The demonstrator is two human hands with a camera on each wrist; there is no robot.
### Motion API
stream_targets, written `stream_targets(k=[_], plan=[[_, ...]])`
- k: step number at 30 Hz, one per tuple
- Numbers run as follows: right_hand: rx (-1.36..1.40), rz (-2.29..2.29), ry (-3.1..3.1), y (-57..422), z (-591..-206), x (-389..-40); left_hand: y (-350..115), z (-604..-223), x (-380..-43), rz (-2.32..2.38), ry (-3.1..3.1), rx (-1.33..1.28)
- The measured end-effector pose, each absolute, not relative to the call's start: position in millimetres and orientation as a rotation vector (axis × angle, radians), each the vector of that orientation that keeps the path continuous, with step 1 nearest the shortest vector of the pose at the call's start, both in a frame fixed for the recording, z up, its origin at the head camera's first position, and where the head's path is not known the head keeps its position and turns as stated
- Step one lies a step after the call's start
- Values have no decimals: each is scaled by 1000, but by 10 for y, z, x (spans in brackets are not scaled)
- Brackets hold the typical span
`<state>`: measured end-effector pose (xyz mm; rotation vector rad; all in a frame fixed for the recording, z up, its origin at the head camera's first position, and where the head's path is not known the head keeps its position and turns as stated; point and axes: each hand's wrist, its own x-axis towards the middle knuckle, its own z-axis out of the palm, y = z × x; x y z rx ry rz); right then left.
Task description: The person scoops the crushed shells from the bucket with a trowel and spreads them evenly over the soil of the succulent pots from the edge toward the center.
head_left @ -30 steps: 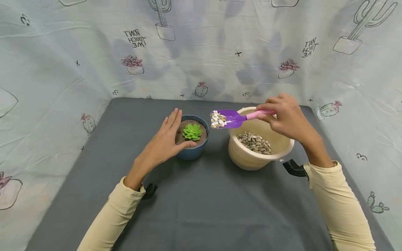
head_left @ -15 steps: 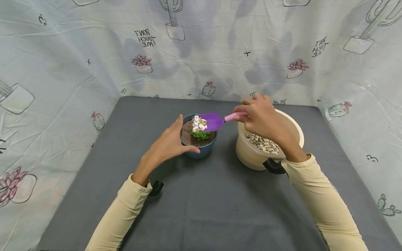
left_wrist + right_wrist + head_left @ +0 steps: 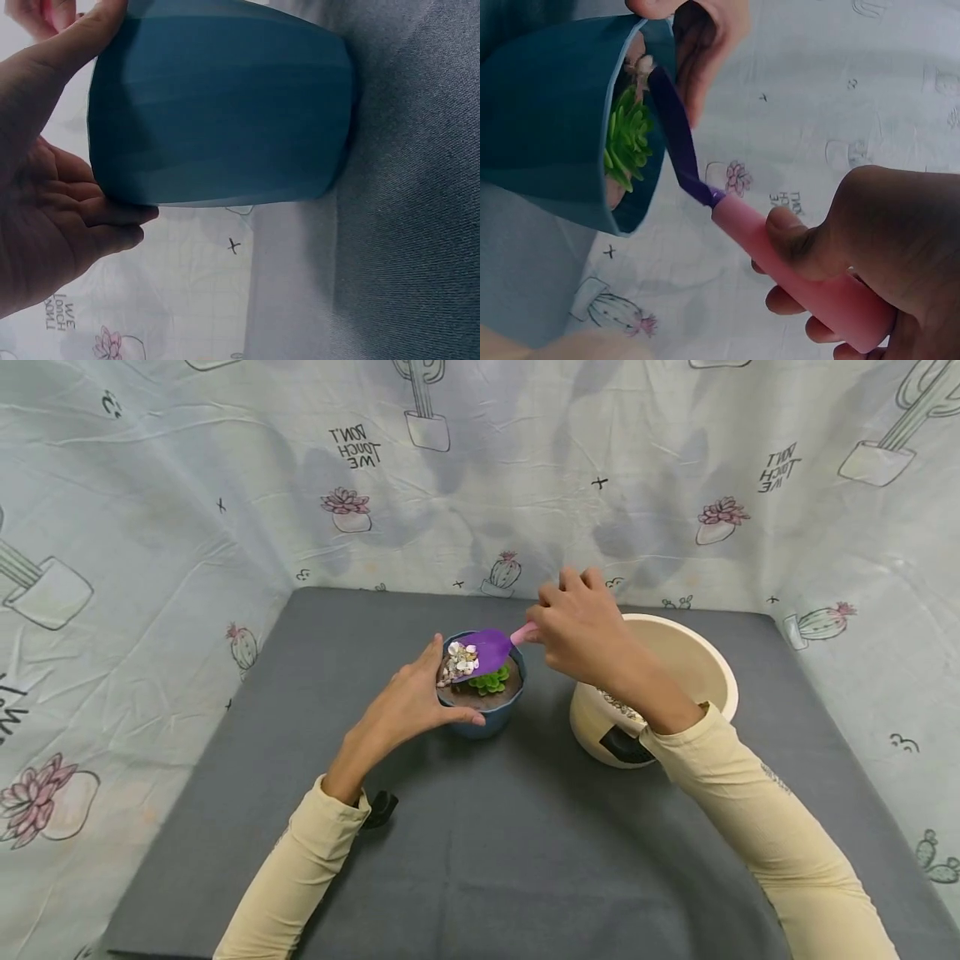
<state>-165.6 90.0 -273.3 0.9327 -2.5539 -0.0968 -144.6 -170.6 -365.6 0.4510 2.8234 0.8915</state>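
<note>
My left hand (image 3: 405, 700) holds the blue flowerpot (image 3: 486, 723) at its rim, thumb on the near side and fingers on the left side. A small green succulent (image 3: 492, 681) stands in the brown soil inside. In my right hand (image 3: 581, 628) is the pink handle (image 3: 780, 270) of a small purple hand trowel (image 3: 492, 649). Its blade hangs over the pot, tip tilted down to the left, partly covering the succulent. Pale pebbles (image 3: 462, 660) lie toward the tip, some sliding onto the soil by my left fingers. In the left wrist view, the pot's side (image 3: 225, 105) fills the middle.
A cream tub (image 3: 712, 664) stands to the right of the pot, under my right forearm; pebbles inside show only partly past the arm. Grey cloth (image 3: 480, 852) covers the table, and a white curtain (image 3: 525, 468) with cactus prints hangs behind and at both sides.
My right hand has carried the loaded trowel left from beside the tub to over the pot, and its tip has dipped so pebbles slide off. The left hand stays by the pot's rim.
</note>
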Motion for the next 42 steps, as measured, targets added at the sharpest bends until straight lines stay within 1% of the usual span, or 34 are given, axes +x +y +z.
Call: stream_targets(k=[9,18,24,28,32,36,39,42], plan=[[927,-252,-2441,812,-2679,-1641,-1704,-3675,-1448,885,2831,448],[938,-253,-2291,814,-2656,-1603,-1713,-3689,-1446,873,2853,473],[920,-206,-2265,911,-2644,-1563,-1663,-3674,-1400,851,2887,420],[907,-121,-2262,1038,-2633,-1536,-1551,-3685,-1299,816,2991,346],[884,39,-2278,1243,-2630,-1479,-1354,-3738,-1141,638,3239,304],[833,215,-2311,1513,-2597,-1389,-1185,-3785,-1020,267,3542,300],[783,299,-2321,1740,-2562,-1315,-1130,-3796,-961,3,3678,316],[747,315,-2325,1979,-2528,-1256,-1151,-3776,-919,-117,3700,324]])
